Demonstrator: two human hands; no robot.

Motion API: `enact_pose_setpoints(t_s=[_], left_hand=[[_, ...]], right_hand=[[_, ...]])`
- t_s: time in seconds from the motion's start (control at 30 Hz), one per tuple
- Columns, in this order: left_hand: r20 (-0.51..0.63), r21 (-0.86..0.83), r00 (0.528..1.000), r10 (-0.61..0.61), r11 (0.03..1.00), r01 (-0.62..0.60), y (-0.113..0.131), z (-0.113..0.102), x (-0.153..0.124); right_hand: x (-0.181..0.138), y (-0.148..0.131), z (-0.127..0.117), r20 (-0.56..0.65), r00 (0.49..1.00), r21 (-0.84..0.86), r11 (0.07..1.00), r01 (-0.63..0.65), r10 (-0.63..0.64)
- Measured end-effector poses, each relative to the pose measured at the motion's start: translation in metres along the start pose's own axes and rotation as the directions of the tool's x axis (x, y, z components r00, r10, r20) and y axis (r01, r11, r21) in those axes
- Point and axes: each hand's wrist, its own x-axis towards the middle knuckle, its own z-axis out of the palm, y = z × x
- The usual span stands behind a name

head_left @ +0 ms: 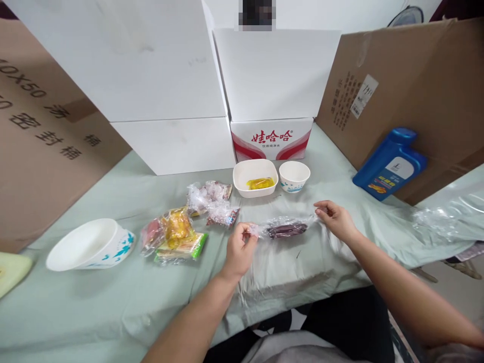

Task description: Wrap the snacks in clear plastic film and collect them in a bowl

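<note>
A clear plastic bag (282, 222) with a dark purple, elongated food item (288, 230) inside is stretched between my hands, low over the cloth. My left hand (242, 244) is closed on the bag's left end. At the other end, my right hand (336, 218) pinches the bag's corner between thumb and fingers. Just beyond lies a white rectangular bowl (242, 188) with a yellow wrapped item (260, 183) in it. A round paper bowl (295, 175) stands beside that one. Left of my left hand are clear-wrapped packets (223, 214) with dark reddish contents.
More wrapped food packets (177, 232) lie to the left, near a large white paper bowl (113, 247). White boxes (272, 75) stand behind. On the right a blue bottle (393, 164) leans by a cardboard box (416, 91). Crumpled clear plastic (449, 214) lies at the right edge.
</note>
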Motion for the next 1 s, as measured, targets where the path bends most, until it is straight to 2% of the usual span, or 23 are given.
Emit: enact_pose_setpoints(t_s=[0.07,0.1,0.17,0.2,0.23,0.3,0.33,0.37,0.4,0.5,0.57,0.7,0.83,0.93,1.0], left_hand=[[-0.123,0.039,0.992,0.039,0.999,-0.034,0.002,-0.002,0.000],[-0.198,0.082,0.976,0.095,0.993,-0.080,0.004,-0.003,-0.001],[-0.302,0.192,0.909,0.286,0.953,-0.236,0.012,-0.006,-0.005],[-0.287,0.236,0.870,0.402,0.909,-0.343,0.016,-0.007,-0.007],[-0.223,0.258,0.832,0.507,0.854,-0.452,0.020,-0.008,-0.009],[-0.014,0.256,0.780,0.626,0.756,-0.602,0.028,-0.009,-0.012],[0.086,0.255,0.766,0.636,0.730,-0.635,0.031,-0.009,-0.013],[0.157,0.265,0.764,0.626,0.718,-0.643,0.033,-0.009,-0.013],[0.193,0.281,0.768,0.611,0.716,-0.640,0.034,-0.008,-0.012],[0.259,0.317,0.787,0.560,0.721,-0.616,0.035,-0.006,-0.008],[0.322,0.355,0.809,0.491,0.729,-0.584,0.033,-0.004,-0.006],[0.333,0.467,0.868,0.367,0.736,-0.490,0.021,0.001,-0.005],[0.301,0.560,0.902,0.309,0.708,-0.430,0.008,0.003,-0.005],[0.287,0.578,0.899,0.331,0.688,-0.438,0.009,0.001,-0.005],[0.289,0.576,0.883,0.370,0.670,-0.469,0.016,-0.001,-0.006]], right_hand=[[-0.004,-0.005,-0.006,-0.153,0.988,-0.023,0.999,0.026,-0.029],[-0.009,-0.012,-0.009,-0.214,0.974,-0.036,0.997,0.070,-0.077],[-0.023,-0.032,-0.013,-0.223,0.947,-0.049,0.973,0.224,-0.229],[-0.031,-0.043,-0.013,-0.156,0.926,-0.028,0.939,0.343,-0.343],[-0.040,-0.054,-0.012,-0.032,0.881,0.019,0.881,0.473,-0.472],[-0.055,-0.072,-0.006,0.264,0.689,0.140,0.733,0.665,-0.675],[-0.060,-0.077,0.000,0.373,0.596,0.171,0.684,0.709,-0.711],[-0.063,-0.080,0.006,0.441,0.544,0.164,0.660,0.733,-0.714],[-0.063,-0.081,0.012,0.469,0.547,0.113,0.661,0.742,-0.694],[-0.050,-0.073,0.028,0.409,0.700,-0.141,0.717,0.682,-0.586],[-0.034,-0.065,0.033,0.378,0.772,-0.261,0.741,0.619,-0.512],[0.007,-0.054,0.033,0.397,0.836,-0.283,0.815,0.505,-0.379],[0.045,-0.050,0.026,0.267,0.930,-0.363,0.868,0.338,-0.251],[0.054,-0.057,0.021,0.157,0.946,-0.373,0.870,0.323,-0.284],[0.048,-0.065,0.021,0.170,0.911,-0.246,0.879,0.409,-0.377]])
